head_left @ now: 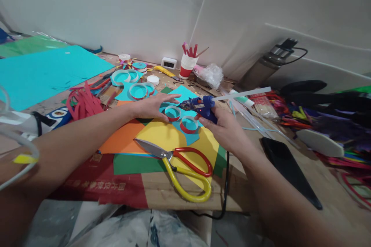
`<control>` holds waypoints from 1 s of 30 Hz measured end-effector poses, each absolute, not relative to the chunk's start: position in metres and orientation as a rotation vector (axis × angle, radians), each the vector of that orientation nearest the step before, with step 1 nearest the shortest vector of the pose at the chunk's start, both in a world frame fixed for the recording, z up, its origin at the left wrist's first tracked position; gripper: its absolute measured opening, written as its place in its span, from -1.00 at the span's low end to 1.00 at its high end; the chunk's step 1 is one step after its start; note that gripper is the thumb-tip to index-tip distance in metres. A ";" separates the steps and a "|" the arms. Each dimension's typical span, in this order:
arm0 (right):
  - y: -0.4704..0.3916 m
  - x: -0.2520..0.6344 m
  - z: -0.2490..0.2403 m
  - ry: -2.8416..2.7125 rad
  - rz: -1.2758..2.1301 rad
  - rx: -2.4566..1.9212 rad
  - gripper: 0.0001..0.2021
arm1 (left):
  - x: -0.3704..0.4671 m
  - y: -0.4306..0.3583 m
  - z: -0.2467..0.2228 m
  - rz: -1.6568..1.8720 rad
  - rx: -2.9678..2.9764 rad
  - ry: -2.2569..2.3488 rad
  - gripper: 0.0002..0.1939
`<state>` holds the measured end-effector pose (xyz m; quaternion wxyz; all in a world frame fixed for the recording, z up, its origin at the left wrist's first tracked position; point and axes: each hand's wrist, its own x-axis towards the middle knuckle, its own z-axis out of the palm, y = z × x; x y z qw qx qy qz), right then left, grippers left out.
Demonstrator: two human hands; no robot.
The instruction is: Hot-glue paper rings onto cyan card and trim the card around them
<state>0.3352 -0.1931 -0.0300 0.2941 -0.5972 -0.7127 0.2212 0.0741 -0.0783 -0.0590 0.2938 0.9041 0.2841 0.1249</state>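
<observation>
A blue glue gun [203, 107] with a long white glue stick in its back is in my right hand [227, 129], its nozzle pointing left. My left hand [155, 107] has its fingers spread beside a paper ring [172, 113] on a cut blue piece, by the nozzle. Another ring [189, 124], red outside, stands just to the right on the blue paper. More rings [138, 91] sit on blue pieces behind my left hand. Scissors [174, 162] with red and yellow handles lie open on yellow paper [162, 133].
A cup of red sticks [189, 65], a yellow cutter [164, 71] and a small clock [169, 63] stand or lie at the back. Red strips [82, 102] are left. A phone [290, 170] and a bottle [268, 63] are right. A black cord [227, 185] hangs in front.
</observation>
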 end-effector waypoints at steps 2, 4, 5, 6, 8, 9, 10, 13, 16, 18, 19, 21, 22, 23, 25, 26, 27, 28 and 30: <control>-0.193 0.335 -0.030 -1.898 0.598 -1.590 -0.73 | 0.074 -0.078 -0.060 0.330 2.407 0.772 -0.03; -0.193 0.335 -0.031 -1.898 0.613 -1.584 -0.71 | 0.076 -0.079 -0.062 0.348 2.397 0.798 -0.06; -0.193 0.335 -0.031 -1.899 0.621 -1.579 -0.69 | 0.076 -0.079 -0.062 0.361 2.391 0.813 -0.07; -0.193 0.334 -0.031 -1.898 0.626 -1.575 -0.68 | 0.077 -0.079 -0.063 0.377 2.387 0.833 -0.07; -0.194 0.334 -0.030 -1.898 0.626 -1.586 -0.67 | 0.077 -0.079 -0.065 0.408 2.389 0.886 -0.08; -0.194 0.333 -0.030 -1.899 0.617 -1.599 -0.68 | 0.077 -0.079 -0.066 0.419 2.394 0.910 -0.08; -0.194 0.333 -0.029 -1.902 0.605 -1.612 -0.68 | 0.077 -0.079 -0.067 0.426 2.396 0.930 -0.07; -0.195 0.331 -0.028 -1.917 0.574 -1.634 -0.68 | 0.076 -0.079 -0.070 0.438 2.388 0.941 -0.05; -0.195 0.331 -0.028 -1.923 0.562 -1.634 -0.67 | 0.074 -0.080 -0.072 0.468 2.389 0.920 -0.03; -0.196 0.331 -0.029 -1.923 0.555 -1.640 -0.67 | 0.073 -0.080 -0.073 0.480 2.394 0.926 -0.03; -0.196 0.331 -0.028 -1.923 0.554 -1.647 -0.66 | 0.073 -0.080 -0.073 0.482 2.393 0.936 -0.05; -0.196 0.331 -0.028 -1.924 0.551 -1.653 -0.67 | 0.074 -0.080 -0.074 0.487 2.385 0.950 -0.07; -0.196 0.331 -0.028 -1.926 0.546 -1.654 -0.68 | 0.074 -0.080 -0.074 0.494 2.380 0.951 -0.08; -0.196 0.331 -0.028 -1.929 0.540 -1.653 -0.69 | 0.075 -0.080 -0.075 0.504 2.375 0.951 -0.10; -0.196 0.331 -0.028 -1.935 0.529 -1.643 -0.72 | 0.077 -0.081 -0.075 0.534 2.369 0.951 -0.11; -0.196 0.331 -0.028 -1.935 0.529 -1.638 -0.73 | 0.077 -0.081 -0.075 0.546 2.363 0.947 -0.10; -0.196 0.331 -0.029 -1.937 0.530 -1.630 -0.74 | 0.077 -0.081 -0.075 0.554 2.349 0.939 -0.09; -0.196 0.331 -0.029 -1.939 0.533 -1.618 -0.74 | 0.077 -0.080 -0.075 0.557 2.321 0.927 -0.10; -0.196 0.331 -0.029 -1.941 0.537 -1.595 -0.73 | 0.076 -0.079 -0.073 0.561 2.224 0.899 -0.15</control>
